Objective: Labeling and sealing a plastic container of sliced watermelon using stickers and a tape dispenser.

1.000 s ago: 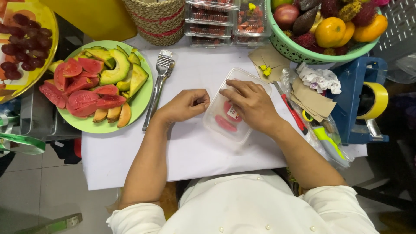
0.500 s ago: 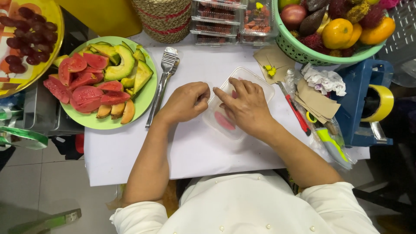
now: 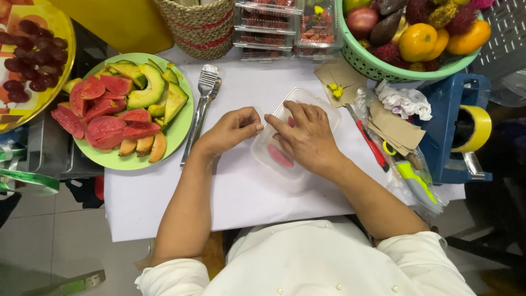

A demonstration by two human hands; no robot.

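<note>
A clear plastic container point(image 3: 315, 104) lies on the white table point(image 3: 241, 192) with pink fruit slices point(image 3: 280, 157) inside. My right hand point(image 3: 304, 137) rests over the container, fingers reaching into it and touching the slices. My left hand point(image 3: 233, 129) sits just left of the container's rim, its fingers curled with the tips near my right hand's fingers; whether it pinches anything is hidden.
A green plate point(image 3: 183, 134) of cut pink and green fruit slices lies left, metal tongs point(image 3: 201, 107) beside it. Behind stand a woven basket point(image 3: 200, 27), stacked clear fruit boxes point(image 3: 285, 24) and a green fruit basket point(image 3: 383, 68). Right: knives point(image 3: 370, 142), tape dispenser point(image 3: 466, 129).
The view has shifted slightly. My two hands have stayed at the container, the left hand's fingers drawing closer to the right hand's at the container's left rim.
</note>
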